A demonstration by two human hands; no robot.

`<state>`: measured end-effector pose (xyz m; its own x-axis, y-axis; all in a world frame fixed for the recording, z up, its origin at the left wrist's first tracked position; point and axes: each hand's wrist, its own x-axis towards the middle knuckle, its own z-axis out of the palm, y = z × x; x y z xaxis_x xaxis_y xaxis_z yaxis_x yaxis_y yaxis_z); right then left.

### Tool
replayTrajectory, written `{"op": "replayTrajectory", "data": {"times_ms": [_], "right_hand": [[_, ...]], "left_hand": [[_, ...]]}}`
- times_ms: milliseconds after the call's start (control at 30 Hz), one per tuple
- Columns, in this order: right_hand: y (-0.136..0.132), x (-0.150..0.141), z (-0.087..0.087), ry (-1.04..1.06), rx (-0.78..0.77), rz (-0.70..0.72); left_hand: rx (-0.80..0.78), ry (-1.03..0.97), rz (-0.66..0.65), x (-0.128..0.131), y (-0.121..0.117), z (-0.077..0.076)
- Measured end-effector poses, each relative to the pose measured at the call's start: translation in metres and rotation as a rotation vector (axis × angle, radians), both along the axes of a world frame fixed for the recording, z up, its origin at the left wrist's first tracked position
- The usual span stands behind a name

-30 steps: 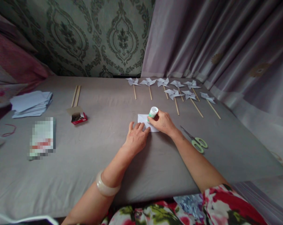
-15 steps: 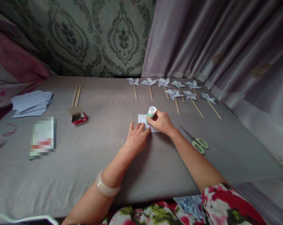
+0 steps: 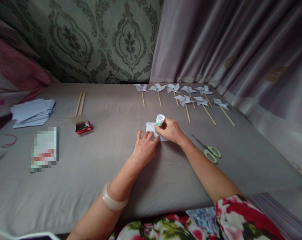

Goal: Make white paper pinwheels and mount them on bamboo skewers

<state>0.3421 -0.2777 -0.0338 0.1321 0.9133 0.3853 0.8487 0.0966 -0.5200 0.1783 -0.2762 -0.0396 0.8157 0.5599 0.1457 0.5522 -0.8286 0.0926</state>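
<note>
My right hand (image 3: 172,131) is wrapped round a white-and-green glue stick (image 3: 160,119), held upright with its hollow-looking white end facing up. Its lower end is hidden by my fingers and meets or hovers just over a small white sheet of paper (image 3: 150,127); which of these I cannot tell. Lying flat with fingers spread, my left hand (image 3: 145,146) presses on the near left side of that paper. To the right of my right forearm rests a pair of scissors (image 3: 207,149) with pale green handles.
Several paper pinwheels (image 3: 184,100) on sticks lie at the back right. On the left are a stack of white paper (image 3: 32,111), wooden sticks (image 3: 81,103), a small open red box (image 3: 83,126), a blurred-out packet (image 3: 44,148) and a red cord (image 3: 11,141).
The glue stick and right hand have shifted very slightly on the paper. My left hand stays in place on it. The whole view has moved a little.
</note>
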Motion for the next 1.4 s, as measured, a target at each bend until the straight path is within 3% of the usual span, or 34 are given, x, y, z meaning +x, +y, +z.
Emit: {"op": "replayTrajectory", "data": {"times_ms": [200,400,600,700,800,900,1000,1100,1200,1300,1400], "right_hand": [[0.000,0.008,-0.004,-0.023,0.020,-0.036],[-0.009,0.013,0.008,0.088,-0.047,-0.023],[-0.008,0.030,0.030,1.026,0.144,-0.090],[-0.014,0.030,0.038,1.339,0.147,-0.058],[-0.020,0.020,0.045,1.581,0.078,-0.057],[-0.021,0.006,0.051,1.759,0.020,-0.021],[-0.017,-0.008,0.057,1.829,-0.055,0.057],[-0.014,-0.020,0.059,1.872,-0.132,0.096],[-0.015,-0.023,0.060,1.842,-0.285,0.161],[-0.020,-0.012,0.059,1.660,-0.409,0.201],[-0.027,0.014,0.050,1.436,-0.237,0.044]], "left_hand": [[0.035,0.005,-0.012,-0.001,0.002,-0.006],[0.060,0.005,-0.011,-0.001,0.002,-0.007],[-0.008,-0.044,0.006,0.000,0.002,-0.005],[-0.074,-0.166,0.044,0.001,0.006,-0.001],[-0.195,-0.548,0.168,0.005,0.013,0.009],[-0.485,-1.021,0.249,0.016,0.017,0.023],[-0.814,-1.305,0.170,0.028,0.016,0.035],[-0.955,-1.435,0.086,0.036,0.011,0.042],[-0.947,-1.482,0.071,0.038,0.007,0.049],[-0.845,-1.490,0.137,0.029,0.013,0.058],[-0.622,-1.454,0.307,0.002,0.031,0.064]]}}
